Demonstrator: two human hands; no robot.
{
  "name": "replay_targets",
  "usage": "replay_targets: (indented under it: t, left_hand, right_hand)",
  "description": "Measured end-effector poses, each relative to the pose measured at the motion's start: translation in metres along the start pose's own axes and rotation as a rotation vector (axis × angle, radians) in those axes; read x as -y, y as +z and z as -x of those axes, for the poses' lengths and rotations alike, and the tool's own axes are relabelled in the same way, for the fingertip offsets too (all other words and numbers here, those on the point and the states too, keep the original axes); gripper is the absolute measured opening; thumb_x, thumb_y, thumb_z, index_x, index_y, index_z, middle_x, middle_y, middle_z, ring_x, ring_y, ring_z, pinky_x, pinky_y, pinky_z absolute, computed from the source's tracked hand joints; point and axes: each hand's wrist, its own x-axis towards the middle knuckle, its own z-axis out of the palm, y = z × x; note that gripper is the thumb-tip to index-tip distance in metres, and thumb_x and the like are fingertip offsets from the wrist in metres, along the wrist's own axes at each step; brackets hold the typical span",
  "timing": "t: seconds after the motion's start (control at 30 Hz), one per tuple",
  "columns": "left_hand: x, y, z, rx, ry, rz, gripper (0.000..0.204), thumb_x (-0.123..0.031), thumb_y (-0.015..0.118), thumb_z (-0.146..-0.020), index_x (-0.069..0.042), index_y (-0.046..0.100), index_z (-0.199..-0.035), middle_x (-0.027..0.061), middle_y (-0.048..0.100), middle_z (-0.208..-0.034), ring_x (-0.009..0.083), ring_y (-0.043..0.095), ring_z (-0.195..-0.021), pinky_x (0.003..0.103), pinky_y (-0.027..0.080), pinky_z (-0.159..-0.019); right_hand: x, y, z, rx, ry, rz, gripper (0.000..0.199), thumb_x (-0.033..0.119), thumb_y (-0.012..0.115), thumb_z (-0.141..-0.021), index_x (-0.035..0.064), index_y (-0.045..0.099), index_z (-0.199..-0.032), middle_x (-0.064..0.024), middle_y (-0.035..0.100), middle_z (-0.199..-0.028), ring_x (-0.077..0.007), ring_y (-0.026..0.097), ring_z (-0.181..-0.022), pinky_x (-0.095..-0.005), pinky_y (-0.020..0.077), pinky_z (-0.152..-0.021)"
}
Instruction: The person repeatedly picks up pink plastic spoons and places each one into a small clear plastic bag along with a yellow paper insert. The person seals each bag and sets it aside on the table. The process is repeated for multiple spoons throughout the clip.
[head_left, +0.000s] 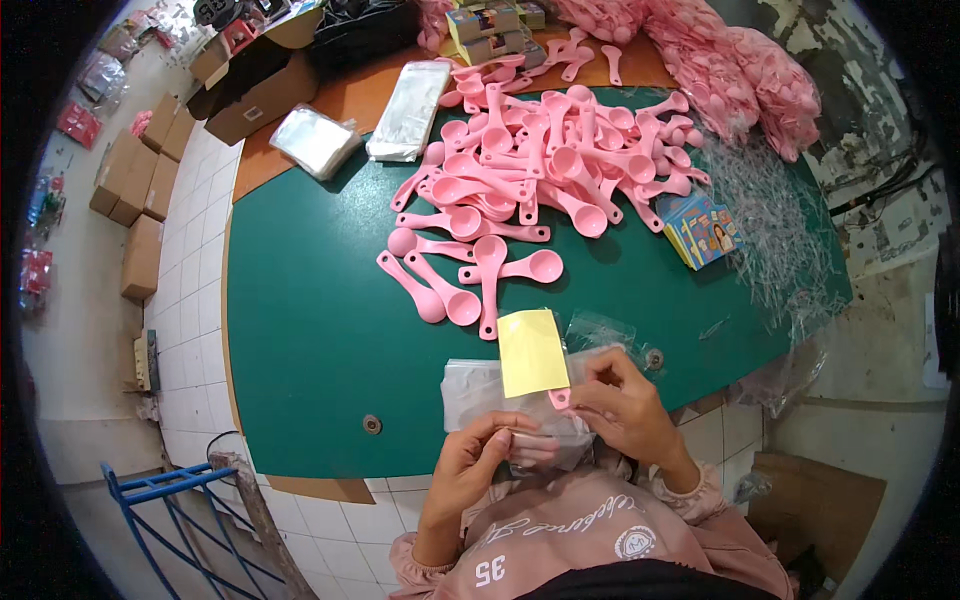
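Head view: both hands, left hand (478, 455) and right hand (622, 405), pinch a clear bag (480, 385) holding a yellow card (533, 352) and pink spoon (560, 398), fingers closed, above the green surface (310, 330) edge.

**Open green to my left, spoons ahead**

The green table top (300, 330) lay bare to the left of my hands, open for a reach. Straight ahead, loose pink spoons (470, 275) blocked the way, with the big pink spoon pile (545, 150) behind them. To the right, a stack of printed cards (702, 230) and scattered clear wrappers (775, 240) crowded the edge.
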Motion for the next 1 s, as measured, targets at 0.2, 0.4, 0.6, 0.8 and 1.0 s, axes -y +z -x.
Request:
replay_targets:
  t: [0.2, 0.4, 0.6, 0.8, 1.0]
  left_hand:
    - [0.015, -0.003, -0.001, -0.181, 0.083, -0.438, 0.023, 0.001, 0.049, -0.085, 0.001, 0.050, -0.108, 0.0068, 0.057, -0.089, 0.0134, 0.058, -0.081, 0.025, 0.051, -0.072]
    - [0.012, 0.010, -0.009, -0.198, 0.091, -0.595, 0.017, 0.003, 0.063, -0.073, 0.000, 0.057, -0.089, 0.0047, 0.053, -0.092, 0.0111, 0.055, -0.084, 0.021, 0.049, -0.066]
    - [0.015, 0.014, -0.005, -0.250, 0.046, -0.578, 0.012, 0.000, 0.062, -0.077, 0.002, 0.056, -0.087, 0.0036, 0.056, -0.084, 0.0085, 0.055, -0.077, 0.022, 0.049, -0.067]
    - [0.019, 0.013, -0.003, -0.366, -0.027, -0.581, 0.011, -0.002, 0.062, -0.079, 0.003, 0.055, -0.087, 0.0044, 0.057, -0.080, 0.0078, 0.055, -0.075, 0.021, 0.050, -0.067]
    - [0.022, 0.023, -0.009, -0.489, 0.071, -0.494, 0.017, 0.000, 0.060, -0.080, 0.001, 0.049, -0.093, 0.0039, 0.054, -0.083, 0.0063, 0.052, -0.070, 0.016, 0.044, -0.054]
  right_hand:
    - [-0.001, -0.002, 0.009, -0.009, 0.106, -0.184, 0.016, 0.000, 0.065, -0.072, 0.0009, 0.058, -0.087, -0.0099, 0.045, -0.093, -0.0199, 0.055, -0.079, -0.0295, 0.0456, -0.069]
    - [0.009, -0.004, 0.013, -0.009, 0.254, -0.191, 0.012, 0.006, 0.062, -0.078, -0.0002, 0.056, -0.087, -0.0116, 0.049, -0.091, -0.0169, 0.057, -0.074, -0.0280, 0.0471, -0.065]
    - [-0.001, 0.008, 0.020, -0.094, 0.471, -0.545, 0.010, 0.005, 0.058, -0.083, -0.0036, 0.053, -0.084, -0.0098, 0.058, -0.077, -0.0116, 0.060, -0.068, -0.0236, 0.0496, -0.058]
    - [0.000, 0.012, 0.020, -0.094, 0.581, -0.517, 0.012, 0.004, 0.057, -0.084, -0.0044, 0.048, -0.085, -0.0094, 0.061, -0.073, -0.0118, 0.062, -0.062, -0.0229, 0.0501, -0.053]
    - [0.002, 0.017, 0.023, -0.156, 0.566, -0.442, 0.015, 0.001, 0.055, -0.083, -0.0030, 0.045, -0.093, -0.0106, 0.060, -0.073, -0.0143, 0.064, -0.064, -0.0235, 0.0500, -0.051]
